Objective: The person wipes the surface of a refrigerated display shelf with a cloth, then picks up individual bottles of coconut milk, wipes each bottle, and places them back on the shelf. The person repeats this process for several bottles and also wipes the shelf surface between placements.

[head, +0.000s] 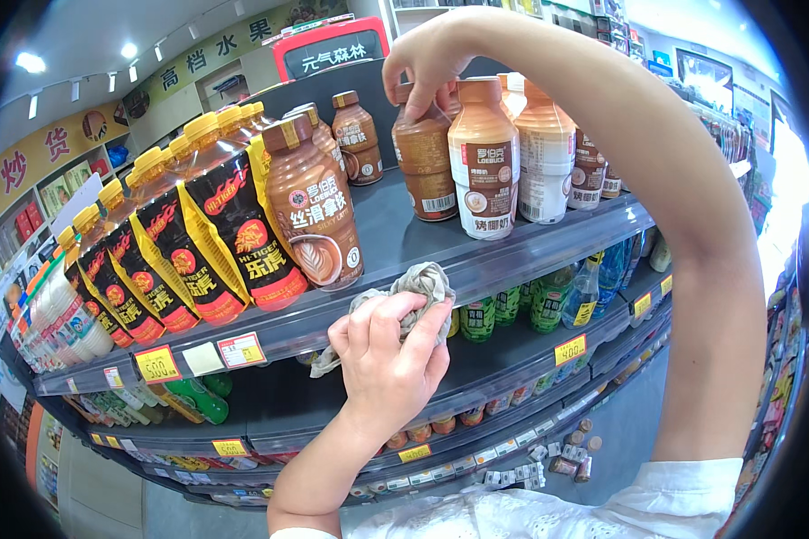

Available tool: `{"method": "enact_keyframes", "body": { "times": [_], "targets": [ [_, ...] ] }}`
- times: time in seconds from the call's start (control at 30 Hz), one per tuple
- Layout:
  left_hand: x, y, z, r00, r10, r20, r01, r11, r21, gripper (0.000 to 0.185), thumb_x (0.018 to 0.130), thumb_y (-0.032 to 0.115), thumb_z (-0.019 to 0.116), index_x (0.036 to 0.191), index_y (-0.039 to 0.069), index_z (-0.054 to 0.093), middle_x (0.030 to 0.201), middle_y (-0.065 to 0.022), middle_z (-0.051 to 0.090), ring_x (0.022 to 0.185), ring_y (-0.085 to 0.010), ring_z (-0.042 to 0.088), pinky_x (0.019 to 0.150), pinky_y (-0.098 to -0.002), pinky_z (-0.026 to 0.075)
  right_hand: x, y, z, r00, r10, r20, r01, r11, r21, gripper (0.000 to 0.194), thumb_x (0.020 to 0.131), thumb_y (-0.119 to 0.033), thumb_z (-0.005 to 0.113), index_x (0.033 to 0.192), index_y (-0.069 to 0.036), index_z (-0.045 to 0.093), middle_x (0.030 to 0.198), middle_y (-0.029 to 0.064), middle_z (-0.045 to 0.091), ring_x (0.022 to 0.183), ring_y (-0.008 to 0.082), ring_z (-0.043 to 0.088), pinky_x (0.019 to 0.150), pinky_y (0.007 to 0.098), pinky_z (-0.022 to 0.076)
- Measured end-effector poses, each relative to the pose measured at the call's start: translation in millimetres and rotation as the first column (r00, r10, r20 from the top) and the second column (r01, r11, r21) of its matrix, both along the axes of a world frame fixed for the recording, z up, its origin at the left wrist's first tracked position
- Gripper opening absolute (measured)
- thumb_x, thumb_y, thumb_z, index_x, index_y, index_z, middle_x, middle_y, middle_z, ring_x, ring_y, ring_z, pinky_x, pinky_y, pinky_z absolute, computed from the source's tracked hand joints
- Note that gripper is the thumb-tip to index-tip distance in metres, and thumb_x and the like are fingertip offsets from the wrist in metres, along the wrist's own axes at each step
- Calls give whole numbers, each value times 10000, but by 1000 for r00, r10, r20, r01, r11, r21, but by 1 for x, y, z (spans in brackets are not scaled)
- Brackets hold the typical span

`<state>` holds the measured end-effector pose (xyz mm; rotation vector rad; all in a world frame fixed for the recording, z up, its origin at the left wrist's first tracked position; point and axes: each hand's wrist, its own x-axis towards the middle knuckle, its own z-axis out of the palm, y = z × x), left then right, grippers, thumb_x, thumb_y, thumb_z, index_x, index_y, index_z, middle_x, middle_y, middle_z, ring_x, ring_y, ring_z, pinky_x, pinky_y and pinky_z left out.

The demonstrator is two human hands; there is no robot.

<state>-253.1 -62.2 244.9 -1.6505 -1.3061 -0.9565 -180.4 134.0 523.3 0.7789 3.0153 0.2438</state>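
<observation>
A crumpled grey cloth (426,283) is bunched in my left hand (394,350), against the clear front edge of the top shelf (546,236). My right hand (431,57) reaches over from above, its fingers around the neck of a brown plastic drink bottle (426,168). That bottle stands upright, its back label towards me. Just right of it is a brown-and-white bottle (485,162), with a similar white bottle (543,162) beyond. Left of the cloth, a silky latte bottle (317,209) stands at the shelf front.
Energy drink bottles with black labels and yellow caps (232,229) line the shelf's left side. Another latte bottle (357,138) stands further back. Green bottles (478,320) fill part of the shelf below. Small bottles (573,451) and white packs (522,475) are on the floor.
</observation>
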Motion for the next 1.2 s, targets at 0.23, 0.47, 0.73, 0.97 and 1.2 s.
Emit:
{"method": "enact_keyframes", "body": {
  "times": [0.23, 0.47, 0.73, 0.97, 1.2],
  "targets": [
    [3, -1, 1, 999, 0, 46, 0, 1000, -3, 500, 593, 105, 768, 1076, 208, 697, 1104, -13, 569, 1047, -269, 514, 904, -417, 336, -66, 11, 15, 993, -115, 2, 115, 992, 43, 495, 880, -288, 737, 1288, -62, 571, 1057, 155, 702, 860, 247, 731, 748, 358, 606],
    [16, 22, 9, 993, -87, 76, 88, 996, -11, 493, 585, 63, 770, 1058, 182, 693, 1076, -18, 568, 1029, -265, 538, 860, -419, 348, -119, 22, 3, 986, -161, 45, 158, 985, 64, 453, 877, -295, 742, 1259, -95, 603, 1037, 156, 727, 904, 260, 726, 770, 373, 594],
    [48, 61, 14, 967, -250, -45, 248, 968, -41, 311, 759, 161, 621, 1056, 79, 668, 1068, -56, 561, 1050, -228, 542, 846, -401, 380, -128, 13, 1, 981, -174, 90, 161, 977, 136, 515, 871, -292, 747, 1304, -89, 557, 1080, 181, 696, 918, 293, 723, 768, 395, 600],
    [-23, -30, -3, 995, -9, 101, 20, 993, -113, 500, 521, 69, 780, 995, 210, 709, 1056, -11, 594, 1016, -255, 561, 867, -421, 348, -108, 48, 46, 930, -310, 197, 335, 936, -111, 614, 921, -472, 626, 1413, -127, 498, 1486, 100, 465, 1289, 235, 535, 1026, 461, 478],
    [-90, -104, -3, 909, 347, 232, -363, 931, 29, 384, 665, -23, 675, 1027, 106, 666, 1078, -103, 530, 1034, -317, 501, 931, -412, 372, -24, 74, 39, 921, -332, 203, 351, 934, -66, 562, 869, -349, 742, 1337, -94, 565, 1342, 101, 589, 1143, 246, 626, 906, 412, 552]
  ]
}}
